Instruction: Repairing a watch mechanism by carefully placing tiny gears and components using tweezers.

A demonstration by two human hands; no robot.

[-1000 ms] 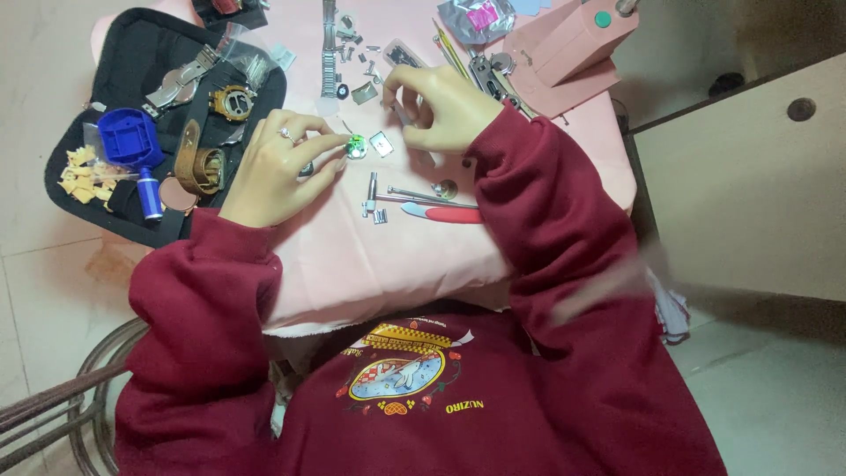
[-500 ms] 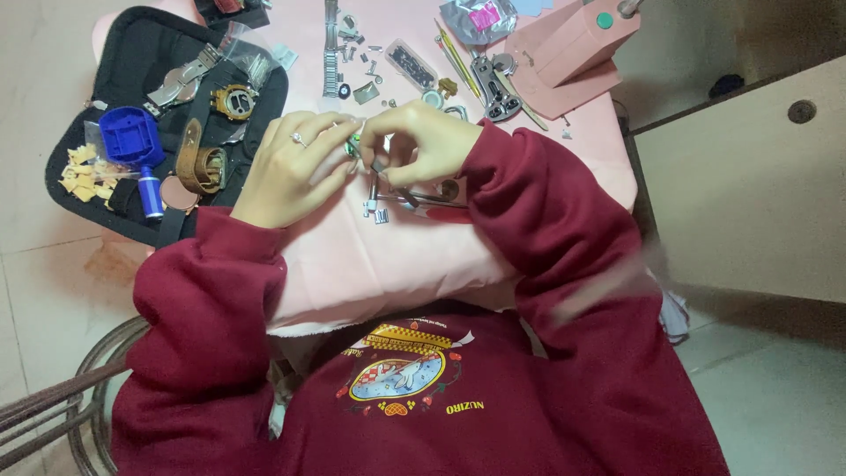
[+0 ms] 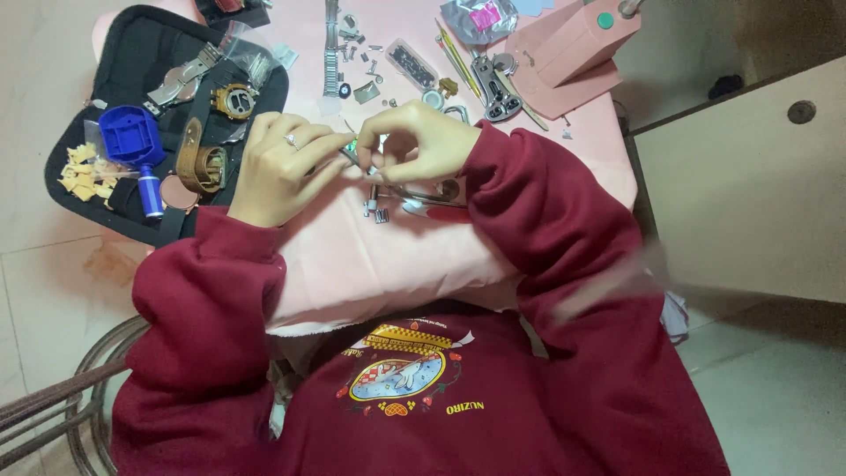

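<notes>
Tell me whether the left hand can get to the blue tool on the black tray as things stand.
Probably yes. The blue tool stands in the open on the black tray, just beside the left hand, with nothing lying over it. But that hand's fingers are pinching a small metal part with the right hand.

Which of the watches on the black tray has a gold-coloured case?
The strapless watch body near the tray's right edge; the other watch, up and left of it, is silver with a metal band.

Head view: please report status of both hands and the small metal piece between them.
Left hand and right hand both pinch small metal piece above pink cloth. Loose metal links directly below. Nothing blocking.
</notes>
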